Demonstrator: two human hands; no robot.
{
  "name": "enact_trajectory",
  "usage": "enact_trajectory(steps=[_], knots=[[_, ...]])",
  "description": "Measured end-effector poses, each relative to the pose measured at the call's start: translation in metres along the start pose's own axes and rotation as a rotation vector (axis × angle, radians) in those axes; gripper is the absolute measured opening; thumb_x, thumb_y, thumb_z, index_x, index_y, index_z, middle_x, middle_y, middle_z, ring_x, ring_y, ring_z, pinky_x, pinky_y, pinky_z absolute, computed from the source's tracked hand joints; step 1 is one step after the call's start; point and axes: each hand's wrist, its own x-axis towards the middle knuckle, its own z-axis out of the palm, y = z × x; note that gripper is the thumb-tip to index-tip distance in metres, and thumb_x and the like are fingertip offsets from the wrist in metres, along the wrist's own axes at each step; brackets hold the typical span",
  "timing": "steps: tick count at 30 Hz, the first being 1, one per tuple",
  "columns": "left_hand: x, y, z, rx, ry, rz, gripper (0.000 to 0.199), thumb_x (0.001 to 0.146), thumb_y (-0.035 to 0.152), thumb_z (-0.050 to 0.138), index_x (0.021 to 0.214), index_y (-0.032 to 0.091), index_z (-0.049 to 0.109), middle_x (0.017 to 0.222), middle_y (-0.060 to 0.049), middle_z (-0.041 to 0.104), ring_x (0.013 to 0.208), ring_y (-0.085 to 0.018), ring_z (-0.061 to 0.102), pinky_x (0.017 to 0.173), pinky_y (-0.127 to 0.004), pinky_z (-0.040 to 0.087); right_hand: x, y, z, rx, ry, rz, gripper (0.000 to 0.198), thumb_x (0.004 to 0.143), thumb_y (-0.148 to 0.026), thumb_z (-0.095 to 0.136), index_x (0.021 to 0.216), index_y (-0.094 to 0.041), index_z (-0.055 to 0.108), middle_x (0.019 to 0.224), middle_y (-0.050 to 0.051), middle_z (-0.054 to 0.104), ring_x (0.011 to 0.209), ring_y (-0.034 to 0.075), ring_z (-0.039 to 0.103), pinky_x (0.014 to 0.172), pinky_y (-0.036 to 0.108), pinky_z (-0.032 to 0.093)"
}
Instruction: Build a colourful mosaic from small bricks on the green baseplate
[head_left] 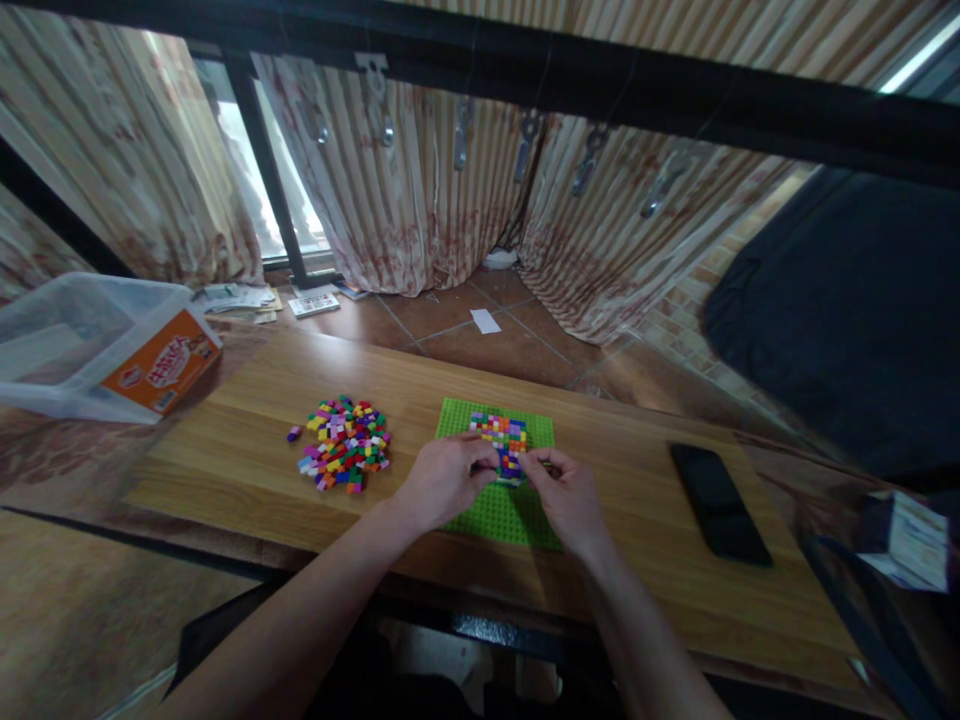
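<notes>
A green studded baseplate (510,515) lies on the wooden table. On its upper middle stands a block of small multicoloured toy bricks (504,432), packed tightly together. My left hand (446,478) reaches over the block's left side, fingers curled and thumb close to them. At the lower right of the block is my right hand (568,495), its thumb and forefinger pinched at the bricks' edge. Whatever either hand's fingertips hold is too small or hidden to make out. Left of the plate a pile of loose toy bricks (346,445) is spread on the table.
On the right of the wooden table (630,540) lies a black phone (720,505). A clear plastic bin (90,345) with an orange label stands beyond the table's left end. Papers (236,298) lie behind it. A dark horizontal bar (480,65) crosses the top of the view.
</notes>
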Motion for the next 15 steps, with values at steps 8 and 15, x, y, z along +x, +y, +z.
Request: enact_trajectory(steps=[8,15], knots=[[-0.001,-0.002,0.005,0.078,0.028,0.015,0.009,0.085,0.016,0.062,0.077,0.02,0.062,0.081,0.001,0.063,0.081,-0.014,0.06,0.07,-0.023,0.042,0.0,0.011,0.005,-0.018,-0.01,-0.029,0.032,0.07,-0.048,0.073,0.084,-0.02,0.067,0.084,0.005,0.072,0.076,0.02,0.066,0.073,0.034,0.051],[-0.002,-0.002,0.007,0.126,0.045,0.04,0.008,0.085,0.015,0.06,0.079,0.02,0.061,0.082,0.001,0.063,0.079,-0.014,0.06,0.068,-0.023,0.041,-0.003,0.005,0.008,-0.116,0.022,-0.043,0.027,0.069,-0.044,0.071,0.083,-0.021,0.065,0.083,0.004,0.07,0.075,0.02,0.063,0.071,0.034,0.048]])
